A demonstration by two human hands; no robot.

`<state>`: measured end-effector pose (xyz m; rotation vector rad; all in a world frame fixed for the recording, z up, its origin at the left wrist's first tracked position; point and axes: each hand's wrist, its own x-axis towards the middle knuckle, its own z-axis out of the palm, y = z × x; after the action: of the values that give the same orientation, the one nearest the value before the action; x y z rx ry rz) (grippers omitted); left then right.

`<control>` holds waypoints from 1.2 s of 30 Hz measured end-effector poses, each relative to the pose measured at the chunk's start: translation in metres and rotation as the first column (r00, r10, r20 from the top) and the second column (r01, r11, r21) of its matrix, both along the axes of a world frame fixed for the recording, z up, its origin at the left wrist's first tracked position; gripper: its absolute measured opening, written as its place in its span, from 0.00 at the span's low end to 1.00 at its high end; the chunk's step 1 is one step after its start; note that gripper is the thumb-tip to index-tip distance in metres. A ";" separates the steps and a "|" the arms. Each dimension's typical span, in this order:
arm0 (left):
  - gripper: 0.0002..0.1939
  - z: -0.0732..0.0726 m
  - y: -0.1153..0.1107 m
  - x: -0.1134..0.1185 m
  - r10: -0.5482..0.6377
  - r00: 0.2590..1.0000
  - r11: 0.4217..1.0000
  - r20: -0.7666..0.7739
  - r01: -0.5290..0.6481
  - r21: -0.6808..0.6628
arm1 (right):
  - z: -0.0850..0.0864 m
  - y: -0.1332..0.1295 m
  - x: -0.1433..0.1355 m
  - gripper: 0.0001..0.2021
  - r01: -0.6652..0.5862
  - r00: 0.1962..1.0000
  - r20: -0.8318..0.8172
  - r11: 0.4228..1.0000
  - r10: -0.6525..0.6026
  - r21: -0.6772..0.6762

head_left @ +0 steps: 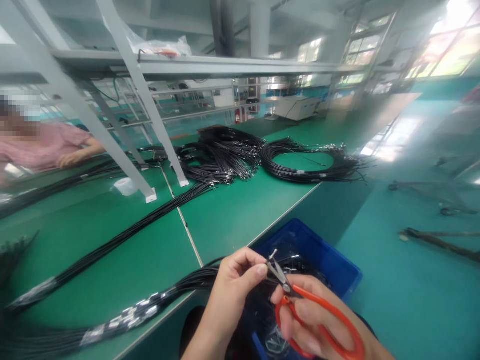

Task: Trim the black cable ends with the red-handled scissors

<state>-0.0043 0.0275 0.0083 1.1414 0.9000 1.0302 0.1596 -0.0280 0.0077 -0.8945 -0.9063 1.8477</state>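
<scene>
My left hand (240, 282) pinches a thin black cable close to its end, and a short pale tip (274, 253) sticks out past the fingers. In my right hand (311, 305) are scissors with orange-red handles (339, 320). The scissor blades (278, 274) are at the cable end, just beside my left fingertips. Whether the blades touch the cable, I cannot tell. A bundle of black cables (187, 281), wrapped in clear plastic (131, 317) further left, lies along the table edge and passes behind my left hand.
Below my hands stands a blue bin (326, 255) with clear plastic bits in it. The green table (232, 212) carries another long cable bundle (123, 240), a cable pile (225, 152) and a cable coil (300, 172). White shelf posts (150, 110) rise from it. Another person (48, 145) sits across at left.
</scene>
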 end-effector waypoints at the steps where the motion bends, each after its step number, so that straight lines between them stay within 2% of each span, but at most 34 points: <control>1: 0.06 0.000 0.000 0.000 0.003 1.000 1.000 0.004 -0.003 0.004 | 0.000 0.000 0.000 0.11 -0.002 1.000 0.005 1.000 0.002 0.011; 8: 0.05 -0.001 -0.001 0.000 0.001 1.000 0.999 -0.005 0.000 0.036 | -0.005 0.002 0.000 0.08 -0.018 0.995 0.098 1.000 0.018 0.000; 14: 0.05 -0.001 0.000 0.001 0.004 1.000 0.999 -0.020 -0.003 0.054 | -0.004 0.003 -0.001 0.12 0.006 0.999 -0.050 1.000 -0.005 0.018; 21: 0.05 -0.002 -0.001 0.001 0.004 0.998 0.997 -0.056 0.000 0.074 | -0.013 0.014 0.002 0.18 -0.065 0.995 -0.069 0.997 0.067 0.030; 24: 0.06 -0.003 0.000 0.002 0.012 0.997 0.996 -0.078 -0.005 0.088 | -0.009 0.017 0.003 0.20 -0.075 0.997 0.002 0.997 0.075 0.013; 29: 0.05 -0.003 0.001 0.002 0.009 0.996 0.996 -0.090 0.000 0.092 | -0.006 0.014 0.004 0.12 -0.110 0.962 0.247 0.993 0.117 -0.043; 31: 0.05 -0.003 0.002 0.001 0.013 0.995 0.996 -0.096 -0.004 0.089 | -0.008 0.013 0.003 0.09 -0.043 0.950 0.309 0.999 0.045 -0.012; 33: 0.06 -0.003 0.002 0.000 0.013 0.993 0.996 -0.116 -0.002 0.093 | -0.009 0.014 0.000 0.12 0.157 0.932 0.312 0.981 -0.185 0.112; 35: 0.07 -0.002 0.002 -0.001 0.000 0.989 0.995 -0.146 0.014 0.097 | -0.007 0.019 -0.004 0.16 0.383 0.856 0.267 0.890 -0.443 0.247; 36: 0.07 -0.002 0.002 -0.001 -0.005 0.987 0.995 -0.163 0.021 0.100 | -0.005 0.023 -0.006 0.17 0.453 0.820 0.243 0.847 -0.518 0.277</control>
<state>-0.0053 0.0290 0.0060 1.3302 0.9763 0.9915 0.1537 -0.0055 0.0023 -1.1788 -0.9295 1.1640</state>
